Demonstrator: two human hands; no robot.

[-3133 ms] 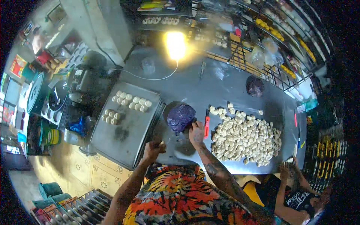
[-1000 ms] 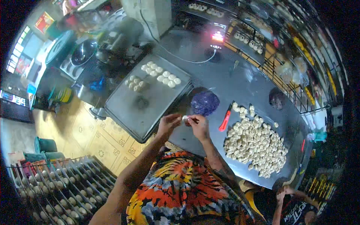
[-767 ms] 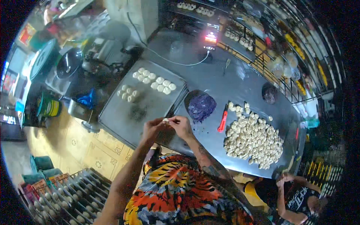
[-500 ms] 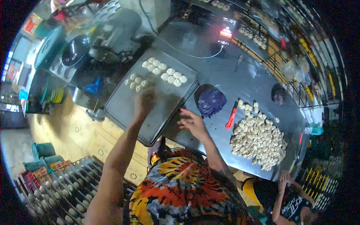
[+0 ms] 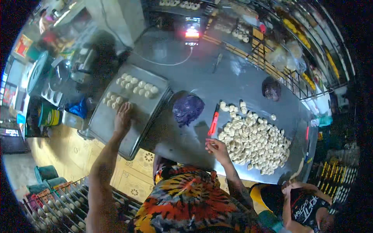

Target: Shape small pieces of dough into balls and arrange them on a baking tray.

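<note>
On the metal baking tray point(image 5: 116, 134) at left, small white dough balls point(image 5: 142, 88) lie in close groups. My left hand point(image 5: 123, 116) is over the tray, its fingertips closed on a dough ball at the near end of the left group; the fingers largely cover that ball. My right hand point(image 5: 217, 150) hovers at the table's near side, left of a big heap of white dough pieces point(image 5: 256, 141). Its fingers are loosely bent and a little apart, with nothing visible in them. Just beyond it lies a red-handled cutter point(image 5: 213, 123).
A purple dough mass point(image 5: 188, 109) sits between tray and heap, and a darker lump point(image 5: 271, 88) lies farther right. A lit phone point(image 5: 192, 33) with a white cable stands at the back. Racks point(image 5: 58, 206) of dough balls are lower left. Another person's hands point(image 5: 287, 189) are lower right.
My right hand has moved right, from beside the tray to the dough heap, and its fingers have bent more. My left hand has come to the dough balls' near end. The view has shifted right.
</note>
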